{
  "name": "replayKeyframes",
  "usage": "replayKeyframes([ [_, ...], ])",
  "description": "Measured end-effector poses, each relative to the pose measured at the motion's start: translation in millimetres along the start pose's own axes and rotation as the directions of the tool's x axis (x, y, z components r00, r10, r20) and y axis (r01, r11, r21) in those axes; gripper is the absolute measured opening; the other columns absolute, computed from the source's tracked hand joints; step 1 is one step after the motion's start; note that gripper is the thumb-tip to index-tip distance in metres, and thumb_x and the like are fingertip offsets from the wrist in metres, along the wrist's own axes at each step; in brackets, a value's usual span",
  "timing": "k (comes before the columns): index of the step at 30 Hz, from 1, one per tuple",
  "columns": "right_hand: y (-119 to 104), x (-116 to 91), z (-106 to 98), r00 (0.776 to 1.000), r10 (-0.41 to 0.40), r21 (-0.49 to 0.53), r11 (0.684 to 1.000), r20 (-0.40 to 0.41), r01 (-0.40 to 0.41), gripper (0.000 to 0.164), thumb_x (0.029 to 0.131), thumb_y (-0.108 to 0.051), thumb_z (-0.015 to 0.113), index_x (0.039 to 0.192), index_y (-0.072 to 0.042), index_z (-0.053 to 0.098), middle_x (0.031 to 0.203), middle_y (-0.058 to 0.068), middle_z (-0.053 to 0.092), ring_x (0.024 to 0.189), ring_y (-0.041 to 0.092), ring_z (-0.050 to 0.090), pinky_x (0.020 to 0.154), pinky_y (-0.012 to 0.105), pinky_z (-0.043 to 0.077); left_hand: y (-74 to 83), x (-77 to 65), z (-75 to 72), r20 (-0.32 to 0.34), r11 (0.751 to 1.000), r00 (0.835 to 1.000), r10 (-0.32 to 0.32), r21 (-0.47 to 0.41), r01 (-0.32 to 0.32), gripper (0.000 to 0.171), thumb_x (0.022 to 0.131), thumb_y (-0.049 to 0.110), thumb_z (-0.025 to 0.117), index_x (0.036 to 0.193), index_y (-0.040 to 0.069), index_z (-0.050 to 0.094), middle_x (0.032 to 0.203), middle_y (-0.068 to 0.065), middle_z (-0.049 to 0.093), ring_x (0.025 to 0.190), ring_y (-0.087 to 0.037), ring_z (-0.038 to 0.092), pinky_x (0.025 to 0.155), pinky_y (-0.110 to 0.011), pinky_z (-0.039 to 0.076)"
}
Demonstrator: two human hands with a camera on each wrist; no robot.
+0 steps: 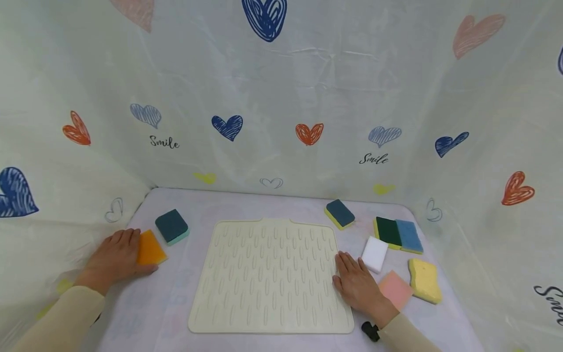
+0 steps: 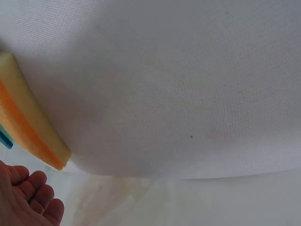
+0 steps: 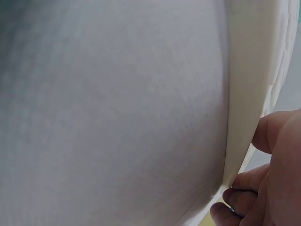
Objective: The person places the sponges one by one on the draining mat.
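At the table's left side my left hand [image 1: 116,256] lies around the outer side of an orange sponge [image 1: 150,248], its thumb along the near side. The left wrist view shows the sponge's pale and orange layers [image 2: 33,122] and a small gap to the fingers, which are loosely bent. My right hand [image 1: 358,283] rests at the right edge of a cream ribbed mat [image 1: 270,278]. Up close, its fingertips touch the mat's edge [image 3: 247,89]; the palm side hides part of the contact. A dark teal sponge [image 1: 172,226] sits just beyond the orange one.
Right of the mat lie a blue-and-yellow sponge [image 1: 340,213], a dark green sponge [image 1: 388,232], a blue sponge [image 1: 409,236], a white block [image 1: 375,253], a pink square [image 1: 395,289] and a yellow sponge [image 1: 424,280]. A heart-printed curtain [image 1: 334,88] encloses the table.
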State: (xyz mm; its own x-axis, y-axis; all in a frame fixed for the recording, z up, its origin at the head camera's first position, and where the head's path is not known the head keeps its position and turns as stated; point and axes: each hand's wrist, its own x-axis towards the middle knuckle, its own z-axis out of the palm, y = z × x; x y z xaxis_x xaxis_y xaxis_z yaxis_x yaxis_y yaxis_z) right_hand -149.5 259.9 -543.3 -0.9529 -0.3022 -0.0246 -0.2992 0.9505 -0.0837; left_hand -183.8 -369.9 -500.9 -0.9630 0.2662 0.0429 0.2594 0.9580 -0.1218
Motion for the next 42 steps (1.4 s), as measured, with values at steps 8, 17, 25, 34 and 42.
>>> replayKeyframes([
  [8, -1.9, -0.3, -1.6, 1.000, 0.011, 0.004, 1.000, 0.012, -0.011, 0.064, 0.108, -0.031, 0.059, 0.156, 0.008, 0.043, 0.163, 0.025, 0.043, 0.153, 0.043, 0.040, 0.124, 0.066, 0.029, 0.9, -1.5, -1.5, 0.018, 1.000, 1.000, -0.004, 0.008, 0.004, 0.111, 0.081, 0.069, 0.079, 0.130, -0.026, 0.048, 0.122, -0.041, 0.058, 0.109, -0.053, 0.054, 0.101, -0.065, 0.048],
  [17, -1.0, -1.3, -0.7, 1.000, 0.009, 0.010, 1.000, 0.007, -0.009, 0.064, 0.108, -0.031, 0.059, 0.156, 0.008, 0.043, 0.163, 0.026, 0.043, 0.152, 0.044, 0.041, 0.124, 0.066, 0.029, 0.0, -1.4, 5.1, -0.027, 1.000, 1.000, 0.002, -0.013, -0.002, 0.112, 0.078, 0.068, 0.081, 0.130, -0.025, 0.046, 0.119, -0.040, 0.056, 0.106, -0.051, 0.051, 0.100, -0.064, 0.047],
  [25, -0.7, -1.4, -0.5, 1.000, 0.007, 0.016, 1.000, 0.005, -0.007, 0.064, 0.108, -0.031, 0.059, 0.156, 0.008, 0.043, 0.163, 0.026, 0.043, 0.153, 0.043, 0.041, 0.124, 0.066, 0.029, 3.3, -0.1, 3.1, -0.113, 0.998, 0.994, 0.006, -0.060, -0.013, 0.117, 0.070, 0.061, 0.089, 0.132, -0.025, 0.039, 0.123, -0.046, 0.048, 0.111, -0.057, 0.044, 0.100, -0.068, 0.042],
  [34, -1.3, -0.7, -1.5, 1.000, -0.001, 0.008, 1.000, -0.015, 0.001, 0.063, 0.108, -0.030, 0.060, 0.154, 0.009, 0.045, 0.162, 0.027, 0.044, 0.151, 0.044, 0.043, 0.123, 0.066, 0.031, 8.6, 0.3, -3.5, -0.140, 0.997, 0.990, -0.016, -0.081, 0.005, 0.116, 0.068, 0.047, 0.094, 0.133, -0.027, 0.033, 0.126, -0.048, 0.041, 0.116, -0.059, 0.039, 0.106, -0.069, 0.037],
  [42, 0.5, 0.8, -3.7, 1.000, -0.028, -0.016, 0.999, -0.015, 0.027, 0.062, 0.108, -0.030, 0.059, 0.154, 0.009, 0.046, 0.161, 0.027, 0.045, 0.151, 0.044, 0.043, 0.122, 0.065, 0.033, 15.7, 5.1, -15.2, -0.277, 0.997, 0.961, -0.004, -0.081, -0.019, 0.117, 0.064, 0.038, 0.097, 0.138, -0.024, 0.030, 0.129, -0.045, 0.040, 0.117, -0.057, 0.037, 0.107, -0.067, 0.035],
])
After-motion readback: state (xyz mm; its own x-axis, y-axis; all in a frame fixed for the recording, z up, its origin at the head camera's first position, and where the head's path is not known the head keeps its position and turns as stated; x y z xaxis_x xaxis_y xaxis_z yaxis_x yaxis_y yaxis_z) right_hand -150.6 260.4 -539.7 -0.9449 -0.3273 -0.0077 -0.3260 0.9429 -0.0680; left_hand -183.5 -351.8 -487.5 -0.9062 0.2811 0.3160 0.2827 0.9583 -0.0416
